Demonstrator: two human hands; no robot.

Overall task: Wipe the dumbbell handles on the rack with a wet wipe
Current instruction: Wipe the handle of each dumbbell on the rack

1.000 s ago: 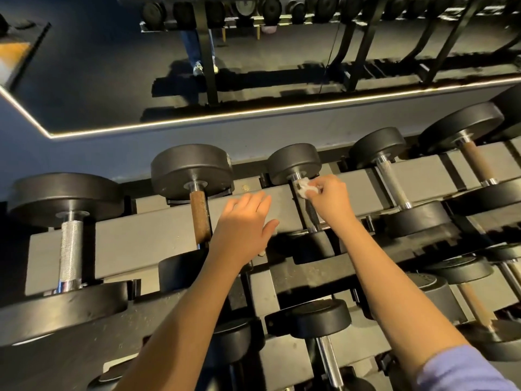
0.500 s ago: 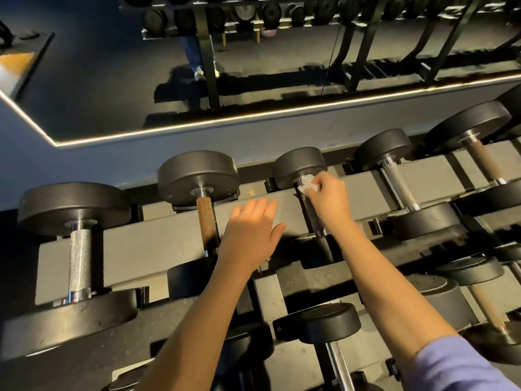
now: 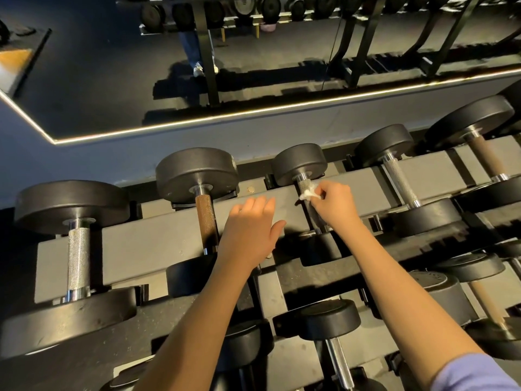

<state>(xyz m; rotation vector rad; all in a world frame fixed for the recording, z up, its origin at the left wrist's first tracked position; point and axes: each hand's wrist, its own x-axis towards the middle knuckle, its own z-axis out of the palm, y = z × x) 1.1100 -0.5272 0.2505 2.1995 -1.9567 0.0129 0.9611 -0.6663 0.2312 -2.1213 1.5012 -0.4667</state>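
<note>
The right hand (image 3: 337, 206) pinches a crumpled white wet wipe (image 3: 308, 193) between thumb and curled fingers and presses it against the top of a knurled handle (image 3: 304, 185), just below the black far head (image 3: 298, 163) of that dumbbell. The hand and forearm cover most of the rest of this handle. The left hand (image 3: 249, 231) lies flat with straight fingers, held close together, on the grey rack beam (image 3: 158, 244) beside it, holding nothing. This dumbbell is number 3 from the left among 5 in the top row. To the left of the flat hand sits a dumbbell with a brown handle (image 3: 207, 221), and further left a larger dumbbell with a silver handle (image 3: 79, 261). To the right are another silver handle (image 3: 400, 183) and then another brown handle (image 3: 486, 155). All 5 rest across the sloping rack with a head at each end. A lower tier under the forearms holds more dumbbells, among them 1 with a round black head (image 3: 329, 320) between the arms. A lilac sleeve (image 3: 473, 373) shows at the right elbow. Behind the rack rises a grey-blue wall (image 3: 141, 156), and above it a mirror (image 3: 98, 80) edged by a lit strip shows dark floor, black rack uprights and a person's legs (image 3: 194, 52).
</note>
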